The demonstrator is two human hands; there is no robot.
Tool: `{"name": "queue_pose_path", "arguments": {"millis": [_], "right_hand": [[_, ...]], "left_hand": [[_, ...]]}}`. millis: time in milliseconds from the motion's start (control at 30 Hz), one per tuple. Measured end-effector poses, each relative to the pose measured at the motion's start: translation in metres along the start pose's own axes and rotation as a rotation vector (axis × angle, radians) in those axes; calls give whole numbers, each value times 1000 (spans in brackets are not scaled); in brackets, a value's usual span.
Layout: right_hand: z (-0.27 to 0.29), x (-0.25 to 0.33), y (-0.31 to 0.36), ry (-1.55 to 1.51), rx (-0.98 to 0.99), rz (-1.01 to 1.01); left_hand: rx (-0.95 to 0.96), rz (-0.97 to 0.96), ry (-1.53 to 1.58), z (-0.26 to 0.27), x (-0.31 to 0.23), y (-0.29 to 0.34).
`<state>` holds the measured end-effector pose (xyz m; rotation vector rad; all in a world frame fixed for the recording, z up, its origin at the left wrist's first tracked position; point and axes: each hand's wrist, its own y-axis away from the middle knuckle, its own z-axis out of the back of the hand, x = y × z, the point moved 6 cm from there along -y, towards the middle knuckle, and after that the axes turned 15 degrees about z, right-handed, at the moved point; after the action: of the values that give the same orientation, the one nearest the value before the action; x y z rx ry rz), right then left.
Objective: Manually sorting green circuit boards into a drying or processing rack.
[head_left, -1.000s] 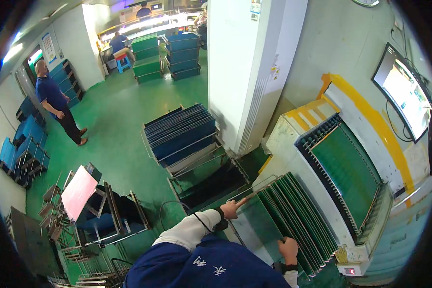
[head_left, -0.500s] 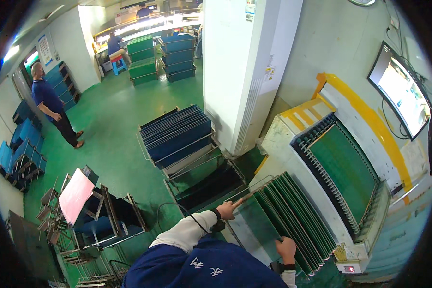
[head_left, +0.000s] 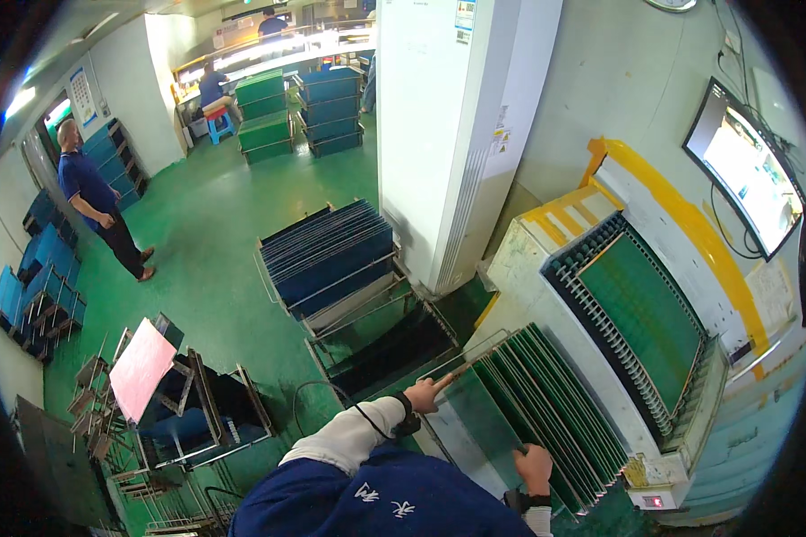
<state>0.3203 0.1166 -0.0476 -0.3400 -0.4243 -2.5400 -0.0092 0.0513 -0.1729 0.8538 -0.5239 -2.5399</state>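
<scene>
Though the view has shifted, the right hand (head_left: 534,469) clasps a green panel (head_left: 485,412) at the rack's (head_left: 484,345) near edge; whether the left hand (head_left: 424,395) grips its far corner is unclear.

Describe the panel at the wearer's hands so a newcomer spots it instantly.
Find the pale roller machine at right. Just left of it stands a row of green panels. It is the leftmost green panel, with the left hand at its far end and the right hand at its near end; it shows a broad face, while its neighbours show mostly edges.
</scene>
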Motion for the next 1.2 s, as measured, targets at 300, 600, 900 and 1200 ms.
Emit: {"name": "queue_pose_path", "arguments": {"millis": [300, 600, 900, 1200], "right_hand": [[-9, -11, -2, 40, -62, 9], [6, 6, 1, -14, 13, -31], [10, 9, 2, 23, -34, 13], [7, 7, 0, 10, -6, 32]], "left_hand": [[34, 26, 28, 1, -1, 1], [9, 0, 33, -4, 3, -4], [13, 18, 5, -2, 1, -2], [1, 35, 9, 1, 0, 1]]}}
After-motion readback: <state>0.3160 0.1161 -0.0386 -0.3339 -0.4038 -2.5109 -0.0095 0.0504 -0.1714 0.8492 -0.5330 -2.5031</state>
